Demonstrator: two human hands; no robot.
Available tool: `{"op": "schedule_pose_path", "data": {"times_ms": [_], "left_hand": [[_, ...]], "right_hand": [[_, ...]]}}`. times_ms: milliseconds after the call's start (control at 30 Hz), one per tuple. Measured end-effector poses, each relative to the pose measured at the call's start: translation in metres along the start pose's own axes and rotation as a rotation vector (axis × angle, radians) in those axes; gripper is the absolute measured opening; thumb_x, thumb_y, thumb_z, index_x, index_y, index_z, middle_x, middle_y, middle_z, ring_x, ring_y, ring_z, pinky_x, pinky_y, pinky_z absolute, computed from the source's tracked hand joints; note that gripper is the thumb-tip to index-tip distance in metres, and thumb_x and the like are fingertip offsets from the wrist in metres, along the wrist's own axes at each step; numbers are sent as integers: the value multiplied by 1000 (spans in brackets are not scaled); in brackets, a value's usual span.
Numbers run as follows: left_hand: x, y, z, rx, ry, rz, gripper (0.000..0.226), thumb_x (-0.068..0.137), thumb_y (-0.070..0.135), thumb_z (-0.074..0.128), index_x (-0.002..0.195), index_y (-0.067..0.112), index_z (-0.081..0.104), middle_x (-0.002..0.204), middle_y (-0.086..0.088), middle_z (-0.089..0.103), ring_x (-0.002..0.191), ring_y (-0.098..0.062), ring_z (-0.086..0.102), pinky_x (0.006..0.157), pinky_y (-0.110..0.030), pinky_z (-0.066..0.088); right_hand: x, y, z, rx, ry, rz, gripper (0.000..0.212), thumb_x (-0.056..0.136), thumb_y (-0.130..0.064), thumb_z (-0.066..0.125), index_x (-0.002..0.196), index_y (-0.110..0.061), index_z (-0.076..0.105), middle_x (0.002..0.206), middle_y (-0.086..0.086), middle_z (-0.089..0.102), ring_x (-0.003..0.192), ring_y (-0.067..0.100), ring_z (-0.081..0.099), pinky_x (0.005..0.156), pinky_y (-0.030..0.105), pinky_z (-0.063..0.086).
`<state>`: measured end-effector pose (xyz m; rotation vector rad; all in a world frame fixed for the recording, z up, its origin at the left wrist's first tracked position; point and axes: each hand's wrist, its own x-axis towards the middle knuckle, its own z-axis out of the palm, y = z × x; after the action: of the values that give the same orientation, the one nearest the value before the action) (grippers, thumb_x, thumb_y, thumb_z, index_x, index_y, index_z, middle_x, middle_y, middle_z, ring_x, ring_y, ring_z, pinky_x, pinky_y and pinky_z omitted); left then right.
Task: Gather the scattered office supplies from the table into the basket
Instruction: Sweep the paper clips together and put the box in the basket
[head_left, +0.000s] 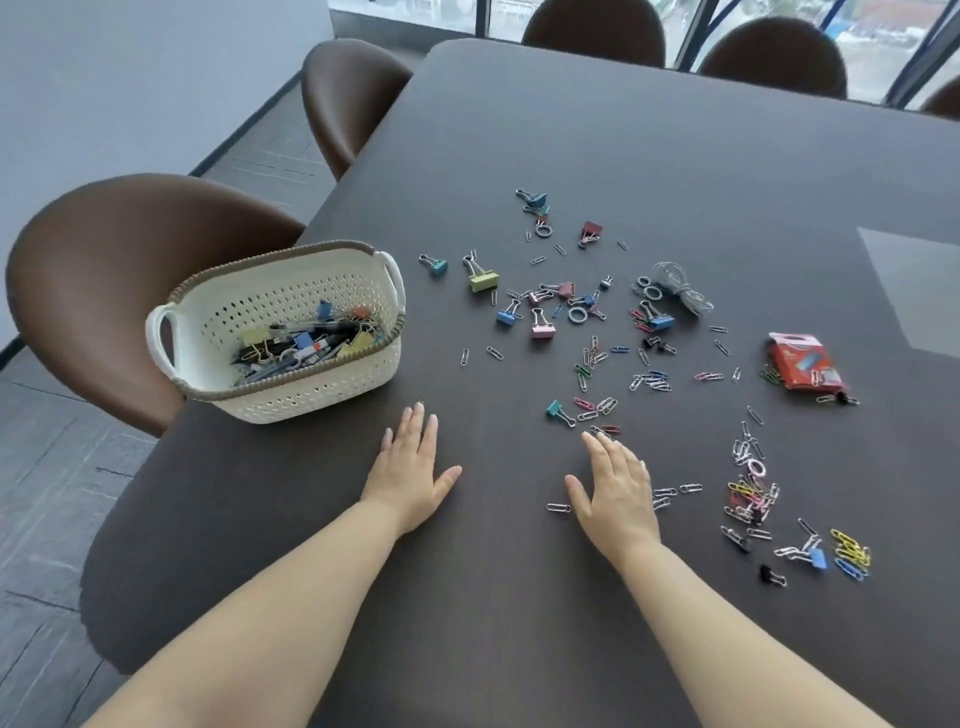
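Dark tabletop (675, 156) still carries most of the mess: binder clips (483, 280), a red packet (805, 366) and many paper clips (750, 493). White perforated basket (311, 400) at my left already holds pens and clips. My left hand (410, 467) and right hand (615, 488) lie flat, fingers loosely together, holding nothing.

Bare worktop (519, 597) between and in front of both forearms, open for passage. Clear strip from the left hand (410, 467) up to the basket (291, 400), its open top unobstructed from above. Right of centre, crowded: binder clips (540, 306) and paper clips (748, 493) scattered thick, touching the right hand (615, 493). Red packet (802, 364) blocking the far right. Far worktop bare.
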<state>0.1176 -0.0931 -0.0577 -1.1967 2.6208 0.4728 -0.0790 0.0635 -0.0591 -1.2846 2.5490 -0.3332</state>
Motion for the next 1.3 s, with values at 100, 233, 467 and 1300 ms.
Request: {"op": "schedule_pose_path", "data": {"times_ms": [100,233,467,1300], "left_hand": [[-5,48,14,54,-12,146,74,95,52,24,146,8,-7,154,-9,-18,141,-20,-17,114,-37,-5],[-5,108,27,83,-62,340,80,92,59,25,145,12,-12,153,-3,-22,140,-15,-20,113,-36,-9],[10,172,42,242,-67,503,104,62,86,0,138,20,-24,149,1,-28,134,-12,-29,109,-36,-15],[80,196,27,223,20,109,112,50,90,1,143,31,-18,153,2,-22,136,-34,-28,108,-61,-4]], "right_hand": [[-15,30,-7,0,34,45,59,90,-45,40,142,-20,29,151,4,28,140,25,18,117,45,9],[-39,79,-21,-38,138,169,75,80,-59,23,141,-17,32,151,7,26,141,29,17,113,52,6],[-76,167,-44,-143,55,541,89,82,-70,33,147,-16,5,156,13,-3,142,35,-4,111,59,5],[32,178,-57,-99,-64,208,114,62,-86,39,145,-27,-12,155,6,-19,141,34,-17,114,49,-7]]}}
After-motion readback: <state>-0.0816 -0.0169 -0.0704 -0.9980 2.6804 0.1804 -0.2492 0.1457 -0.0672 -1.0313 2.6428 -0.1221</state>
